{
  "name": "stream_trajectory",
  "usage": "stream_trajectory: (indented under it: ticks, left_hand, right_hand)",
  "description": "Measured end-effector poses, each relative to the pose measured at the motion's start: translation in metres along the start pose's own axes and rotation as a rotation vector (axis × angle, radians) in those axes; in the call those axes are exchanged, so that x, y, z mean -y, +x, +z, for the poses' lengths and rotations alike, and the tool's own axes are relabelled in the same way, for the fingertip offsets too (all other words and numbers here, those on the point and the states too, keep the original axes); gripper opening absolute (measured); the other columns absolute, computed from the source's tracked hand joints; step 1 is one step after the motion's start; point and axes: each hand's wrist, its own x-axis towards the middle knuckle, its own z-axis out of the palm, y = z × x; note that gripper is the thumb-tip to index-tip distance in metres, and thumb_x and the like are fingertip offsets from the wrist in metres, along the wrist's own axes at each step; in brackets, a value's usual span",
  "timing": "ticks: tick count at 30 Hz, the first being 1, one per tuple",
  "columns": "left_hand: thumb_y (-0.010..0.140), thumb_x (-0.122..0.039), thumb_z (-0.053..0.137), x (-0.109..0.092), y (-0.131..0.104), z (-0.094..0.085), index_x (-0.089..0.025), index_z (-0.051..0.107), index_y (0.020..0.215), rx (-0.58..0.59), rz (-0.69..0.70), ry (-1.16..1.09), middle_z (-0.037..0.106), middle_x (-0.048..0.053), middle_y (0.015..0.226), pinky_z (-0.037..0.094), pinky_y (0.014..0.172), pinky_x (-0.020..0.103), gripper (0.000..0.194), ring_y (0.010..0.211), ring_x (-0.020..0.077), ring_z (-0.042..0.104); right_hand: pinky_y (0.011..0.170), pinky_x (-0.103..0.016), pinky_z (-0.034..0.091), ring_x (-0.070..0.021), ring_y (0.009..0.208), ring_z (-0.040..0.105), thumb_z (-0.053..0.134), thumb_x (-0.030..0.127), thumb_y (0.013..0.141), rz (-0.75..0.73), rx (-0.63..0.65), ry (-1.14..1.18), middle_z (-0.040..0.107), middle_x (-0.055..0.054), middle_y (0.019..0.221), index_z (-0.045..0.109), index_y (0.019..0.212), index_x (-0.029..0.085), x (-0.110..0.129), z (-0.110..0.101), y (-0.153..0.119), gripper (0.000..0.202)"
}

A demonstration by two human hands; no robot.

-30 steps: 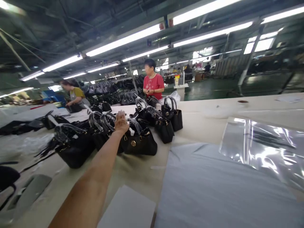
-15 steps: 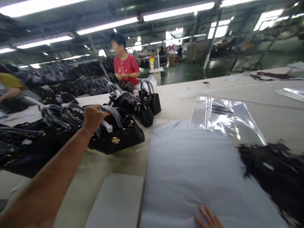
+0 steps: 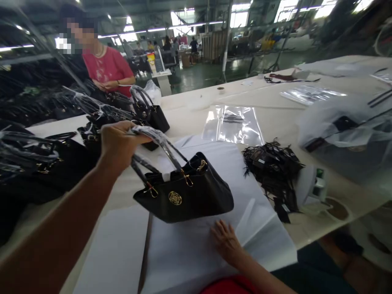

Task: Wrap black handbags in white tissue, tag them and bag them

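Note:
My left hand (image 3: 118, 143) is closed around the plastic-wrapped handles of a black handbag (image 3: 196, 198). The bag hangs tilted over a stack of white paper sheets (image 3: 180, 253), its round gold emblem facing me; whether its base touches the paper I cannot tell. My right hand (image 3: 225, 239) lies flat on the paper just below the bag, fingers spread, holding nothing. To the left of the paper is a white board (image 3: 113, 249).
More black handbags (image 3: 39, 175) crowd the table's left side. Clear plastic bags (image 3: 232, 122) lie beyond the paper. On the right are a pile of black tags (image 3: 272, 167), a white tape dispenser (image 3: 315, 188) and a plastic-covered bag (image 3: 346, 130). A person in red (image 3: 107, 67) stands across the table.
My left hand has lifted the handbag from the row at left and carried it right, over the paper. More of my right hand and forearm shows, and the view has turned right.

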Motion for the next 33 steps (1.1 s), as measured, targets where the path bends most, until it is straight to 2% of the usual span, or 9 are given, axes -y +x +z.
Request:
stream_trajectory:
  ticks: [5,10,17,21,25,28,30,31,33]
  left_hand:
    - [0.055,-0.036,0.066,-0.035,-0.023,0.065,-0.013,0.062,0.064,0.151,0.105,0.028,0.047,-0.005,0.052,0.028,0.051,0.024,0.025,0.053,0.0096,0.040]
    - [0.060,-0.035,0.064,-0.058,-0.032,0.100,-0.015,0.064,0.066,0.192,0.163,0.186,0.047,-0.003,0.053,0.029,0.054,0.026,0.021,0.056,0.0126,0.041]
    - [0.062,-0.037,0.064,-0.060,-0.019,0.126,-0.014,0.065,0.071,0.168,0.150,0.235,0.048,-0.002,0.056,0.035,0.059,0.026,0.024,0.060,0.0128,0.044]
    - [0.065,-0.036,0.063,-0.064,-0.012,0.134,-0.011,0.065,0.077,0.190,0.153,0.256,0.049,-0.001,0.061,0.041,0.065,0.029,0.027,0.066,0.0140,0.048]
    - [0.069,-0.033,0.066,-0.072,-0.018,0.125,-0.005,0.056,0.108,0.260,0.261,0.290,0.058,0.008,0.098,0.038,0.092,0.045,0.050,0.099,0.0247,0.051]
    - [0.069,-0.032,0.071,-0.066,-0.051,0.109,-0.016,0.038,0.132,0.149,0.508,0.279,0.038,0.010,0.138,0.017,0.109,0.053,0.073,0.132,0.0346,0.024]
    - [0.076,-0.034,0.065,-0.047,-0.093,0.104,-0.022,0.037,0.133,0.117,0.677,0.269,0.031,0.008,0.145,0.013,0.112,0.051,0.065,0.138,0.0325,0.015]
    - [0.079,-0.034,0.061,-0.034,-0.119,0.105,-0.021,0.040,0.132,0.152,0.739,0.263,0.035,0.010,0.144,0.016,0.112,0.050,0.058,0.137,0.0310,0.021]
    - [0.082,-0.032,0.057,0.000,-0.178,0.113,-0.018,0.043,0.129,0.518,0.722,0.290,0.047,0.012,0.135,0.027,0.108,0.045,0.051,0.130,0.0277,0.036]
  right_hand:
    - [0.110,-0.055,0.013,-0.0322,0.138,0.020,0.048,0.043,0.089,0.036,0.004,0.079,0.031,-0.016,0.148,0.047,0.134,0.020,-0.008,-0.002,-0.030,0.051]
    - [0.110,-0.055,0.016,-0.0327,0.137,0.025,0.050,0.042,0.088,0.036,-0.018,0.076,0.036,-0.017,0.145,0.049,0.131,0.018,-0.011,-0.002,-0.039,0.050]
    - [0.108,-0.054,0.022,-0.0316,0.134,0.031,0.053,0.038,0.088,0.014,-0.072,0.066,0.041,-0.017,0.141,0.055,0.125,0.017,-0.009,-0.006,-0.043,0.042]
    - [0.107,-0.050,0.026,-0.0288,0.123,0.045,0.051,0.045,0.088,-0.038,-0.100,0.050,0.057,-0.014,0.125,0.062,0.114,0.018,-0.014,-0.021,-0.050,0.038]
    - [0.107,-0.047,0.024,-0.0243,0.106,0.056,0.057,0.053,0.083,-0.125,-0.085,-0.021,0.065,-0.010,0.107,0.063,0.111,0.020,-0.032,-0.041,-0.058,0.044]
    - [0.100,-0.042,0.031,-0.0237,0.102,0.057,0.062,0.045,0.081,-0.156,-0.034,-0.090,0.065,-0.010,0.104,0.065,0.104,0.019,-0.045,-0.053,-0.061,0.035]
    - [0.093,-0.039,0.035,-0.0223,0.098,0.058,0.060,0.036,0.085,-0.170,-0.003,-0.133,0.066,-0.009,0.099,0.068,0.095,0.018,-0.050,-0.057,-0.059,0.022]
    - [0.089,-0.037,0.036,-0.0213,0.095,0.059,0.057,0.031,0.087,-0.176,0.004,-0.144,0.066,-0.009,0.097,0.068,0.091,0.017,-0.051,-0.058,-0.058,0.019]
    - [0.083,-0.034,0.036,-0.0193,0.089,0.059,0.051,0.025,0.090,-0.187,-0.002,-0.149,0.067,-0.009,0.091,0.069,0.087,0.016,-0.053,-0.056,-0.055,0.020]
